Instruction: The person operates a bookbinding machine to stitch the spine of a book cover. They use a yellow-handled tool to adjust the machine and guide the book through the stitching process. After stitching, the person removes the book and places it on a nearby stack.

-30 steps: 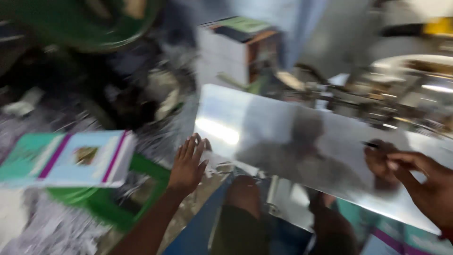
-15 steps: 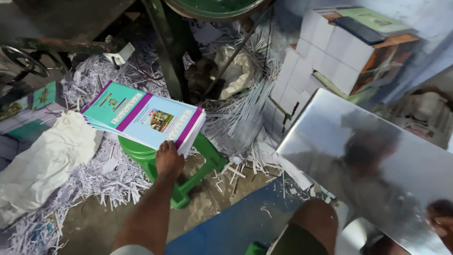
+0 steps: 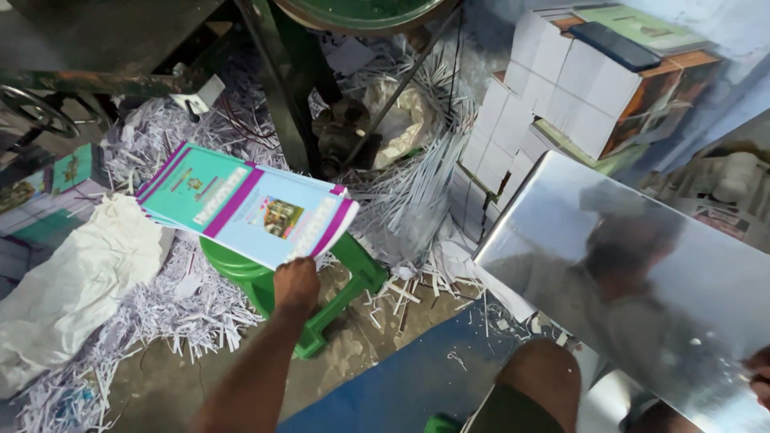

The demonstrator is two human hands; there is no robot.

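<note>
Head view shows the left hand [image 3: 295, 282] gripping the near edge of a stack of turquoise-and-blue paperback booklets [image 3: 245, 206] above a green plastic stool [image 3: 337, 277] amid white paper shreds [image 3: 184, 309]. At far right, the right hand [image 3: 760, 377] touches a shiny metal sheet [image 3: 634, 281]; its fingers' state cannot be told.

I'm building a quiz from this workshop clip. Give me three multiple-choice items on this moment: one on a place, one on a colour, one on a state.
1. Where does the stack of booklets sit?
A. on the white sack
B. on the green stool
C. on the metal sheet

2. What colour is the stool?
A. green
B. red
C. yellow

3. What is the left hand doing?
A. hanging free
B. pressing the floor
C. gripping the near edge of the booklets

Answers: 1 B, the stack overhangs the stool's seat. 2 A, its seat and legs show green among the paper shreds. 3 C, the fingers close on the stack's near edge.
</note>
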